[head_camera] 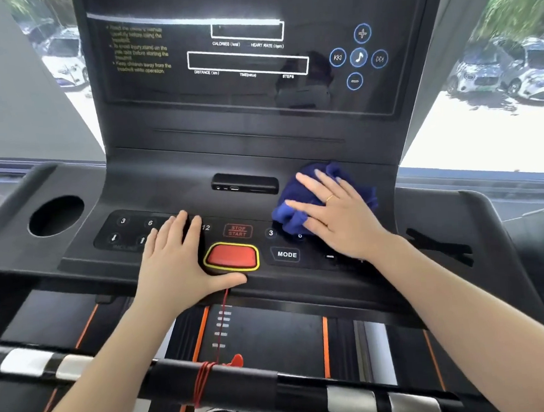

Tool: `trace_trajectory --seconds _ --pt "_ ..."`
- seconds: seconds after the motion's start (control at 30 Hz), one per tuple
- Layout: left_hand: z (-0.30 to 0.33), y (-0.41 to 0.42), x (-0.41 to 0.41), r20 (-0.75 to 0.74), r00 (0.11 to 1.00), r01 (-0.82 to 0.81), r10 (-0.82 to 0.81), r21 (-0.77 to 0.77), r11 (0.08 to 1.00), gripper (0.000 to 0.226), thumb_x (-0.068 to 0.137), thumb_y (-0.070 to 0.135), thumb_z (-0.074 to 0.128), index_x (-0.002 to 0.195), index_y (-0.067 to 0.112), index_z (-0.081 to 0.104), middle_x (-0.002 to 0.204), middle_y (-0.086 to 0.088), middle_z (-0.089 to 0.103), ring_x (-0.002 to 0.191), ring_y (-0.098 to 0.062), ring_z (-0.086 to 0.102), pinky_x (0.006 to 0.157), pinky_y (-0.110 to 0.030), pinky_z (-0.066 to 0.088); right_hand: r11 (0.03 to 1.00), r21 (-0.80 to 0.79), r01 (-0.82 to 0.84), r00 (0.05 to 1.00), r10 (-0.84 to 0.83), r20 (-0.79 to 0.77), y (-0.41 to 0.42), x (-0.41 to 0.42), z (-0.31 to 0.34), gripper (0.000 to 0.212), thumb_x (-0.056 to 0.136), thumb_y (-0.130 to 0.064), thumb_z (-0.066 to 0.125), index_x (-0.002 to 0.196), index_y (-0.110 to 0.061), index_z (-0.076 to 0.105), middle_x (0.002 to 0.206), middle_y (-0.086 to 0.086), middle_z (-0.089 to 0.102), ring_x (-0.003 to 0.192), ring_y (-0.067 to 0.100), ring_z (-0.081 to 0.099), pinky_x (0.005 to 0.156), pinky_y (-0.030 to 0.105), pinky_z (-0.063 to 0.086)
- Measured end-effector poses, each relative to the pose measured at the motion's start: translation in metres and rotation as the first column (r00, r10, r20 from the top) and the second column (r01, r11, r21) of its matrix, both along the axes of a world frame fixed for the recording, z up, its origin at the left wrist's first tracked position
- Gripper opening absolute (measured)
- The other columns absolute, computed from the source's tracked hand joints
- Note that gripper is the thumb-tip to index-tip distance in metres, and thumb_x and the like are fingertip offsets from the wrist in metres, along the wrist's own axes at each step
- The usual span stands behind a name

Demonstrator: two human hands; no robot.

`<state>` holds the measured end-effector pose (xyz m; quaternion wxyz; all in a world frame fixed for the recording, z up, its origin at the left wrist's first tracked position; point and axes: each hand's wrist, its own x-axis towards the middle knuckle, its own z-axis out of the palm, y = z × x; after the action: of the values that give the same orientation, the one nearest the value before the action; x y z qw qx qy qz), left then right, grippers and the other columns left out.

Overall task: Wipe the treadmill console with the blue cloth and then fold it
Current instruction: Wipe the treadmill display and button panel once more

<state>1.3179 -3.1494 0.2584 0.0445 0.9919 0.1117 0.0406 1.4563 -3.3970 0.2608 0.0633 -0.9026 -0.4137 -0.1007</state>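
Your right hand (336,220) lies palm-down on the blue cloth (300,210), fingers straight and spread, pressing it flat rather than curling round it; ring on one finger. The cloth is bunched on the right side of the treadmill console (253,136), on the sloped shelf just right of the port slot (245,183), with its lower edge over the right-hand number keys, partly covering the "6". Your left hand (174,261) rests flat on the left key bank, fingers straight and close together, thumb stretched along the front lip below the red stop button (230,257); it holds nothing. Both forearms come in from the bottom corners. Room: bare shelf runs left of the cloth past the slot to the cup holder (55,216); to the right the console's raised edge is near the cloth. The MODE key (286,254) sits just beside your right wrist. Hidden: keys under both hands, and much of the cloth under your palm. The display (247,59) is glared and its top is cut off; the yellow warning text is too blurred to read. A red safety cord (208,371) is wound on the front handlebar (276,382).
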Motion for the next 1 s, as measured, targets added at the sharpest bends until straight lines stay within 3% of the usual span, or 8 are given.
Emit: trace_trajectory --seconds 0.2,0.33,0.4,0.47,0.6,0.77,0.9,1.0 --pt "-0.003 -0.001 -0.001 -0.029 1.000 0.004 -0.005 -0.012 1.000 0.126 0.048 0.095 0.027 0.133 0.004 0.046 0.142 -0.019 0.042 0.132 -0.037 0.038 0.107 -0.054 0.027 0.965 -0.024 -0.263 0.958 0.257 -0.130 0.008 -0.074 0.000 0.042 0.094 -0.040 0.032 0.129 -0.036 0.055 0.144 0.002 0.045 0.134 0.031 0.039 0.102 0.048 0.035" --pt "0.005 0.002 0.002 -0.073 0.997 0.026 -0.027 -0.020 0.999 0.126 0.056 0.096 0.011 0.121 -0.002 0.055 0.127 -0.027 0.053 0.115 -0.045 0.051 0.094 -0.056 0.041 0.938 -0.060 -0.341 0.935 0.332 -0.121 0.011 -0.066 0.005 0.047 0.100 -0.045 0.020 0.130 -0.033 0.055 0.143 0.001 0.046 0.131 0.027 0.042 0.103 0.038 0.034" --pt "0.007 0.005 0.003 -0.078 0.995 0.056 -0.057 -0.008 0.998 0.125 0.056 0.096 0.011 0.118 -0.002 0.057 0.123 -0.026 0.055 0.111 -0.044 0.053 0.093 -0.055 0.042 0.955 -0.069 -0.287 0.953 0.278 -0.121 0.016 -0.036 0.009 0.055 0.100 -0.045 0.016 0.128 -0.023 0.058 0.142 0.007 0.046 0.129 0.031 0.044 0.103 0.041 0.034" --pt "0.007 0.009 0.001 -0.079 0.994 0.076 -0.076 0.006 0.997 0.121 0.054 0.096 0.020 0.120 0.001 0.056 0.125 -0.023 0.055 0.113 -0.042 0.053 0.095 -0.055 0.040 0.988 -0.070 -0.138 0.985 0.130 -0.112 0.022 -0.012 0.010 0.051 0.099 -0.040 0.025 0.123 -0.015 0.062 0.140 0.014 0.047 0.127 0.038 0.045 0.101 0.049 0.040" --pt "0.005 0.014 -0.001 -0.058 0.990 0.127 -0.127 0.012 0.992 0.113 0.051 0.089 0.034 0.121 0.002 0.057 0.126 -0.022 0.055 0.114 -0.040 0.053 0.096 -0.056 0.039 0.999 -0.039 0.036 0.992 -0.041 -0.123 0.041 -0.025 0.009 0.053 0.093 -0.039 0.024 0.131 -0.020 0.055 0.147 0.016 0.037 0.132 0.041 0.036 0.103 0.052 0.036" --pt "0.007 0.032 0.002 -0.029 0.970 0.241 -0.241 0.013 0.970 0.105 0.050 0.080 0.038 0.115 0.001 0.062 0.117 -0.023 0.060 0.103 -0.040 0.059 0.088 -0.054 0.045 0.993 0.026 -0.118 0.978 0.121 -0.170 0.082 -0.090 0.002 0.047 0.093 -0.036 0.032 0.128 -0.021 0.059 0.139 0.014 0.049 0.124 0.037 0.049 0.100 0.047 0.041" --pt "0.006 0.059 0.005 0.005 0.931 0.365 -0.366 0.047 0.930 0.105 0.053 0.082 0.038 0.122 0.006 0.058 0.123 -0.016 0.059 0.108 -0.036 0.059 0.088 -0.050 0.047 0.993 -0.017 -0.118 0.979 0.114 -0.170 0.101 -0.076 0.008 0.046 0.093 -0.037 0.031 0.126 -0.022 0.060 0.138 0.012 0.050 0.122 0.033 0.051 0.099 0.042 0.041" --pt "0.006 0.078 0.007 0.011 0.913 0.407 -0.407 -0.022 0.913 0.105 0.056 0.080 0.041 0.133 0.009 0.049 0.135 -0.011 0.051 0.122 -0.034 0.050 0.099 -0.047 0.038 0.997 -0.078 -0.022 0.975 0.004 -0.224 0.111 -0.047 0.016 0.055 0.092 -0.041 0.023 0.130 -0.019 0.057 0.144 0.013 0.043 0.126 0.033 0.047 0.107 0.036 0.029"
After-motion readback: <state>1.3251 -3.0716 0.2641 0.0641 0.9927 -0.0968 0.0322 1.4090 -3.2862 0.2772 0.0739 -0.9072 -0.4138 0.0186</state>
